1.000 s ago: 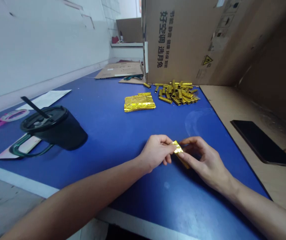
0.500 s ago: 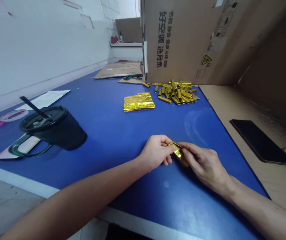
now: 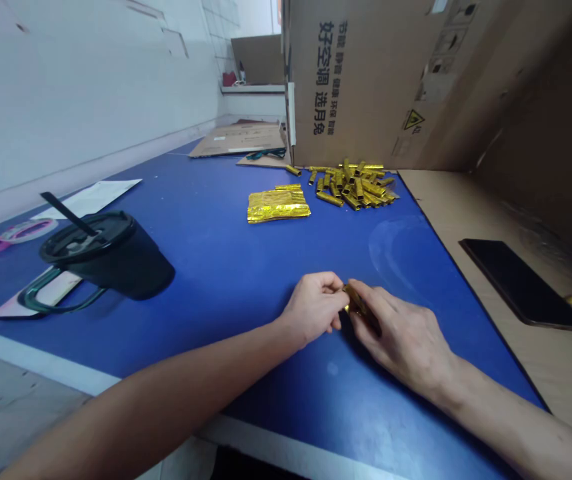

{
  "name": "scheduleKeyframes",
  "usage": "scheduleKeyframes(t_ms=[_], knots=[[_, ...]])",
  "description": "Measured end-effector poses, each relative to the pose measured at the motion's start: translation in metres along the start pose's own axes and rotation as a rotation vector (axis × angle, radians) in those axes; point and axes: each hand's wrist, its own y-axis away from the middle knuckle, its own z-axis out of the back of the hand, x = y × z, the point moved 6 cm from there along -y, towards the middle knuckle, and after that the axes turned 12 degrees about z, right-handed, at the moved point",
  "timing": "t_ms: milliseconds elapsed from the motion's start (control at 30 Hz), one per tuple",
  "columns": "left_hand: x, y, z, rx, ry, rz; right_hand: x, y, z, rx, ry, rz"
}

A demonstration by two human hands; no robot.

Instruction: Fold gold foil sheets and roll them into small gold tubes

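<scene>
Pinching a narrow, shiny gold foil piece [image 3: 363, 311] between both hands, I am holding its far end in my left hand [image 3: 315, 307]; its long axis is slanting nearward and rightward, clasped under my right hand [image 3: 406, 333].

Gold tubes [image 3: 359, 189] and carton [image 3: 371, 87] suggest a workroom.

Cardboard box [image 3: 376, 80]: "好空调 选月兔" [image 3: 324, 53], smaller characters [image 3: 335, 103] alongside; yellow flame-warning triangle [image 3: 415, 121]; handling pictograms [image 3: 450, 40].
</scene>
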Motion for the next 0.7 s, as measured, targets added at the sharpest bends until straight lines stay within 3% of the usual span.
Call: scheduleKeyframes(t_ms=[167,467,700], knots=[[0.000,0.000,-0.001,-0.001,-0.007,-0.020,-0.009,0.002,-0.005,0.002,-0.105,-0.115],[0.006,-0.002,-0.002,0.027,-0.085,-0.038,-0.018,0.003,-0.003,0.013,-0.053,-0.272],[-0.005,0.010,-0.005,0.039,-0.153,-0.172,-0.023,0.003,-0.004,0.038,-0.068,-0.316]])
